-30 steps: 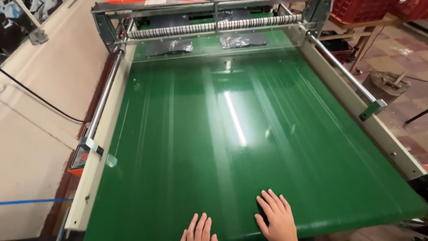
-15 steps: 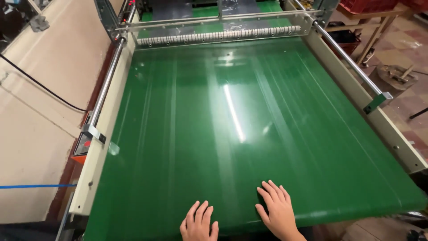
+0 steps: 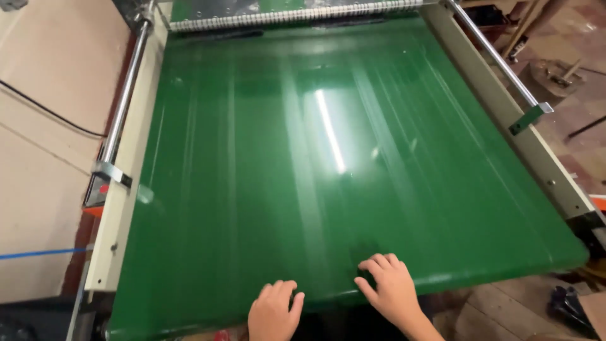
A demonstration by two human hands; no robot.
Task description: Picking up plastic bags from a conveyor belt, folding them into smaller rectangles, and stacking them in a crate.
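Two hands rest at the frame's bottom edge on the green conveyor belt [image 3: 328,164]: left hand [image 3: 273,311] fingers curled, right hand [image 3: 391,292] fingers spread, gripping nothing. Risk: belt movement may drag fingertips over its near edge.

A: One view only, the head camera, looking steeply down and forward over the green belt [image 3: 328,158] from its near end.

B: It sits close. The near edge runs along the bottom of the frame, with the left hand [image 3: 274,311] at six o'clock and the right hand [image 3: 391,290] just past it toward five.

A: The roller bar [image 3: 297,14] is at twelve o'clock, cut by the top edge.

B: The left side rail [image 3: 120,208] slants at nine, the right side rail [image 3: 511,120] at two, and floor shows beyond both.
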